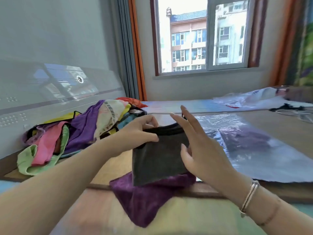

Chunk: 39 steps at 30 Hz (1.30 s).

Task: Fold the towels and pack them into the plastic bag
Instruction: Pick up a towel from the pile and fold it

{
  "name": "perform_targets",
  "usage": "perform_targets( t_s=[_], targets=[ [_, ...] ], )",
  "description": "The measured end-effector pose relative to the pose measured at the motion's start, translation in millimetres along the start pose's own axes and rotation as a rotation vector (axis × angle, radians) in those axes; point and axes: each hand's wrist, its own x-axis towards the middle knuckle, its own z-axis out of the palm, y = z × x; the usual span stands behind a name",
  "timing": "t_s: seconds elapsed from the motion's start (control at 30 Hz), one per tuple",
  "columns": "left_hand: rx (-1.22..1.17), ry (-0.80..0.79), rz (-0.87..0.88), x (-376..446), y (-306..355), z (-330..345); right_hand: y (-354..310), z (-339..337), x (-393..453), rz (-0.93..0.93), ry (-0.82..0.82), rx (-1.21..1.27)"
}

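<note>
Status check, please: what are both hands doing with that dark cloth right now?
Left hand grips folded dark grey towel; right hand open beside it. Towel lies on purple velvety towel. Clear plastic bag flat at right, path unobstructed.

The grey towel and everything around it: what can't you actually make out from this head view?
- Grey towel: its fold layers, hidden beneath its top face.
- Purple towel: partly under the grey one; folded or not, unclear.
- Towel pile: tangled, so no count.
- Plastic bag: opening unclear, glare.
- Right hand: contact with the towel unclear; left hand grips its edge.
</note>
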Motion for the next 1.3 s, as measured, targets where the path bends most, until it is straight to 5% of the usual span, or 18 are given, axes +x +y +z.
perform_targets(
  t_s=[0.3, 0.43, 0.63, 0.73, 0.9, 1.3],
  targets=[
    [-0.148, -0.314, 0.228, 39.1, 62.7, 141.2, 81.5, -111.1, -60.8, 0.381, -0.249, -0.17],
    [-0.183, -0.251, 0.25, 69.5, 47.6, 189.2, 109.1, -129.3, -93.5, 0.436, -0.322, -0.379],
    [0.641, -0.25, 0.442, 100.0, -0.4, 218.3, 139.4, -119.6, -125.5, 0.485, -0.37, -0.416],
    [0.763, -0.222, 0.459, 108.6, -2.4, 222.7, 148.1, -112.3, -127.7, 0.48, -0.328, -0.39],
    [0.483, -0.185, 0.376, 116.8, -5.7, 213.4, 153.6, -98.9, -122.6, 0.437, -0.276, -0.373],
    [0.059, 0.098, 0.556, 130.1, 19.6, 189.7, 107.1, -47.7, -72.8, 0.158, -0.164, -0.389]
  ],
)
